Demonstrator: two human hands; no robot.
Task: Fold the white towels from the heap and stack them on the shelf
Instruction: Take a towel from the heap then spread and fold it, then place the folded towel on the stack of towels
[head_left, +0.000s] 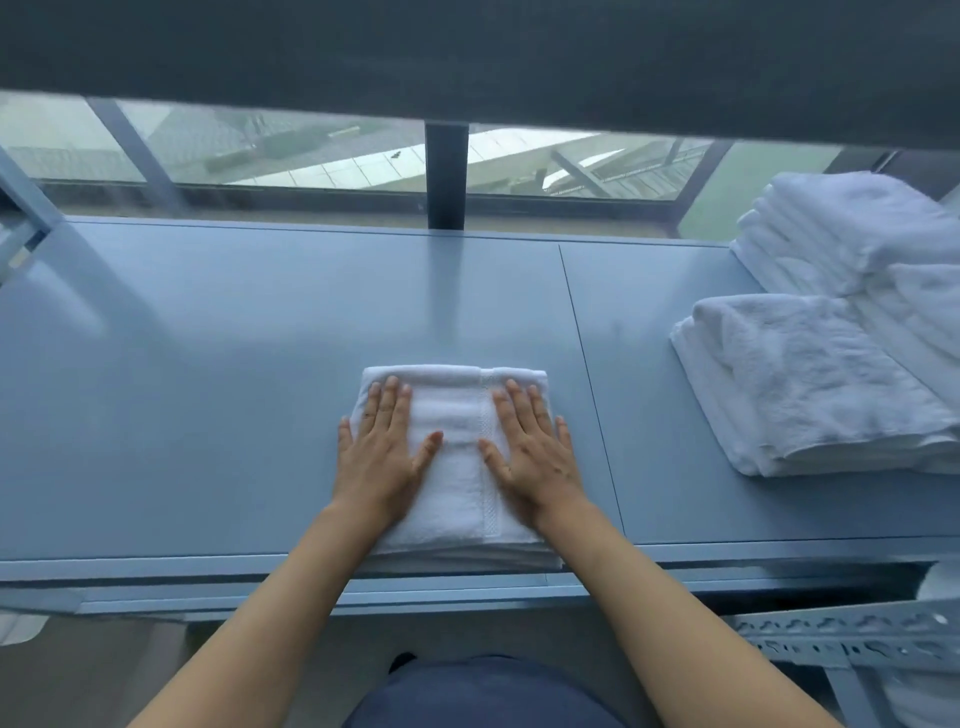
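Note:
A folded white towel (457, 415) lies on the blue shelf surface (208, 364), near its front edge. My left hand (382, 447) presses flat on the towel's left half, fingers straight. On the right half, beside a woven band, my right hand (530, 447) lies flat with fingers straight. Neither hand grips the cloth.
A stack of folded white towels (810, 384) sits at the right of the shelf, with a taller stack (841, 228) behind it. A window with a dark post (445, 176) runs along the back. A perforated metal bracket (852, 634) juts out at the lower right.

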